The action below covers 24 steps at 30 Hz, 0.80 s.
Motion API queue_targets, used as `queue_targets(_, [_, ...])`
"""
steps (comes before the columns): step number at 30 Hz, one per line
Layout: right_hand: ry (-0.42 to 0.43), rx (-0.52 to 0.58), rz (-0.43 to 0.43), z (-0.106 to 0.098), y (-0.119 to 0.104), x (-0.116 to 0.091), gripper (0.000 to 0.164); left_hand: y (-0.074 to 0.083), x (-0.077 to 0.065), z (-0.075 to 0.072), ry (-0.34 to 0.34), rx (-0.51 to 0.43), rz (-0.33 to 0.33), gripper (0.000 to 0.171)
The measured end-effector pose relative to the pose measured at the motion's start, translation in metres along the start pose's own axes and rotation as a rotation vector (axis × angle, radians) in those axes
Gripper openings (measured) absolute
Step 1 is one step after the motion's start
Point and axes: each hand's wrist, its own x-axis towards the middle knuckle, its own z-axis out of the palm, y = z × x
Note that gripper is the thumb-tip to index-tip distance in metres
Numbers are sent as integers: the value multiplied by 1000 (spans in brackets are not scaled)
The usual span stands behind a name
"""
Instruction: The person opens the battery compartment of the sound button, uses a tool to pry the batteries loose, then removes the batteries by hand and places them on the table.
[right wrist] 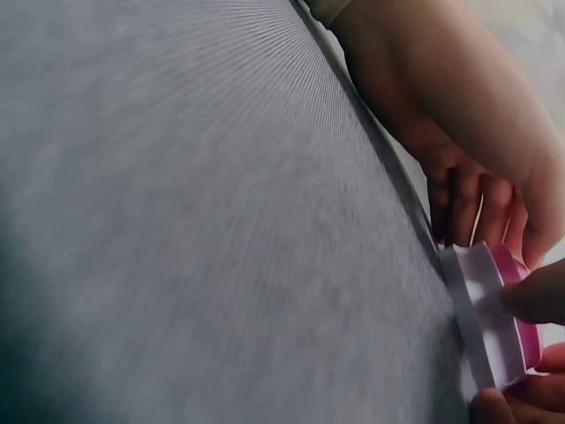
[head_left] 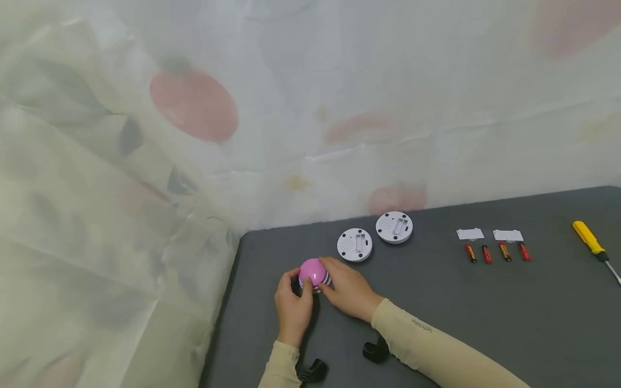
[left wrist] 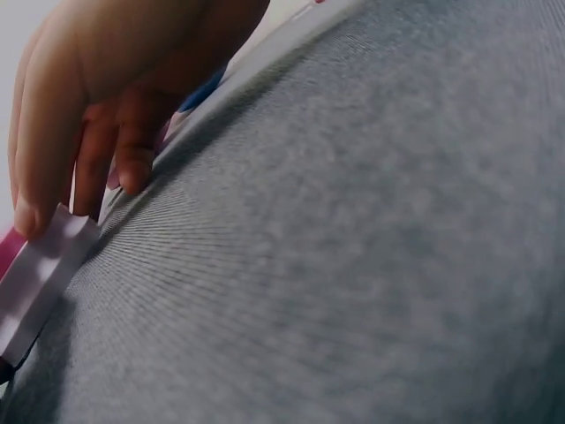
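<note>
On the grey bench [head_left: 436, 312] we see two round white units [head_left: 386, 226], two white covers [head_left: 470, 234] beyond four small batteries [head_left: 487, 254], and a yellow-handled screwdriver [head_left: 588, 238]; a fruit-printed cloth [head_left: 291, 108] rises behind.

Dark grey counter [head_left: 436, 312], fine-textured top. On it: pink-domed unit [head_left: 312, 270] toward left end; just beyond, two white discs [head_left: 346, 246], battery slots up; farther right, two white covers [head_left: 470, 234], four batteries [head_left: 470, 253] lined up just nearer; yellow-handled screwdriver [head_left: 586, 236] far right, tip cut off.
</note>
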Motion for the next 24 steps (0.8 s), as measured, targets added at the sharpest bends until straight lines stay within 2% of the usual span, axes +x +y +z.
queue_targets(5, [-24,33,16,-13,3,-14,61,4,-2,1,5,34,67,15])
queue_targets(10, [-56,62,21,-27,8,-27,64,11,-6,2,-17,51,124,7])
queue_targets(18, [-88,74,37,-49,28,-51,76,31,-13,9,-143,42,201,8])
queue_targets(24, [-102,81,46,-71,41,-67,77,52,-24,17,-238,23,214,13])
